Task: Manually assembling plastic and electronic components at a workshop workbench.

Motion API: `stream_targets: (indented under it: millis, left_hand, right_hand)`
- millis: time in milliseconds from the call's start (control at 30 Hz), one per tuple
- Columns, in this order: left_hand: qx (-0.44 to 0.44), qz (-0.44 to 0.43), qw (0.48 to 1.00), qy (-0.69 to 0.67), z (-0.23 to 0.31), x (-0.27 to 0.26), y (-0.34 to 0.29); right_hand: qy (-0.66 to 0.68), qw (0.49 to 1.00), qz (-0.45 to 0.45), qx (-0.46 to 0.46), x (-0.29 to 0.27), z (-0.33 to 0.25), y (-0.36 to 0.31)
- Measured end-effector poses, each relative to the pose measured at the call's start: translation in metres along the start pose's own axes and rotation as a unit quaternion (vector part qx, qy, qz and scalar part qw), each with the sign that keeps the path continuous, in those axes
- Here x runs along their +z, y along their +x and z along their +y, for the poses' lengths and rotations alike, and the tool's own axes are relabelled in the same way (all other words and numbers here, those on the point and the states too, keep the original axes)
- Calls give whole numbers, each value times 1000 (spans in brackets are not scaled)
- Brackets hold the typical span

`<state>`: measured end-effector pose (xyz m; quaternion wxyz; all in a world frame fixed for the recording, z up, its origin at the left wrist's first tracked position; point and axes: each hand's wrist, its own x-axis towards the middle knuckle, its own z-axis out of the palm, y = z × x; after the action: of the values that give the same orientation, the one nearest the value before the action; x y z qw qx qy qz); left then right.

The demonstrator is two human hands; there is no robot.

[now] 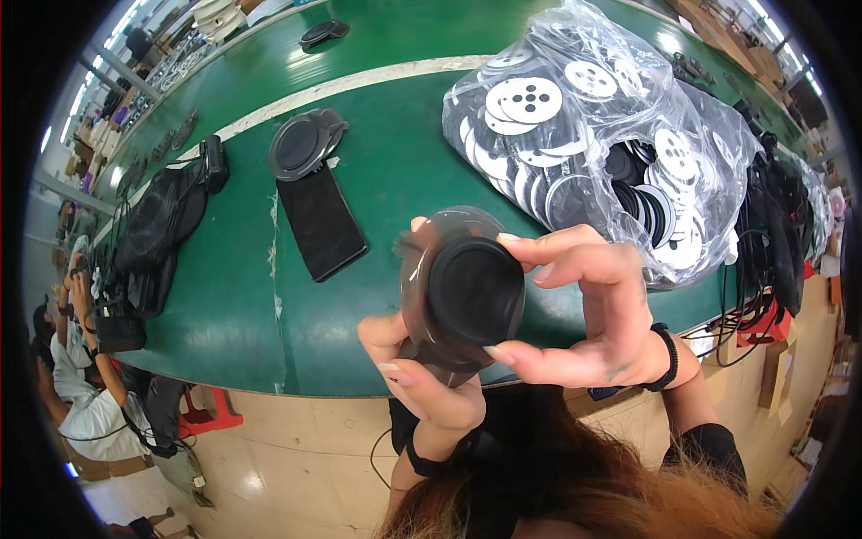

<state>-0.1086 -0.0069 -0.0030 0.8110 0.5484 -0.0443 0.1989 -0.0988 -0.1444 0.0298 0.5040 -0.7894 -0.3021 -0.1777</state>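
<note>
Close in front of me, above the table edge, my left hand (431, 382) grips a translucent dark plastic housing (420, 274) from below and behind. Over the housing's face lies a round black disc (476, 289). The fingers and thumb of my right hand (588, 310) pinch this disc at its right rim. Whether the disc is seated in the housing or only held against it, I cannot tell. A similar dark housing with a round face (303, 146) lies farther off on the table, touching the top of a black phone (321, 223).
A clear plastic bag (548, 99) full of white and black discs fills the table's right side. Black mesh gear with cables (166, 225) lies at left. Another dark housing (323, 34) rests beyond the pale strip (359, 85). At far left, a person in white (99, 404) is working.
</note>
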Motion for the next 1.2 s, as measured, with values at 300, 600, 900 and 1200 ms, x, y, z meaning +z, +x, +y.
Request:
stream_targets:
  millis: [300,600,900,1200]
  left_hand:
    - [13,32,998,-45,-5,-1,1]
    - [-7,51,997,-60,-8,-2,-1]
    - [-39,-21,974,-221,-13,-4,9]
    - [-116,-88,983,-116,-1,-15,11]
  right_hand:
    - [-27,997,55,-53,2,3,3]
    - [-118,990,3,-75,0,-1,5]
    - [-317,947,-13,-55,-3,-6,4]
    - [168,972,-23,160,-2,11,12]
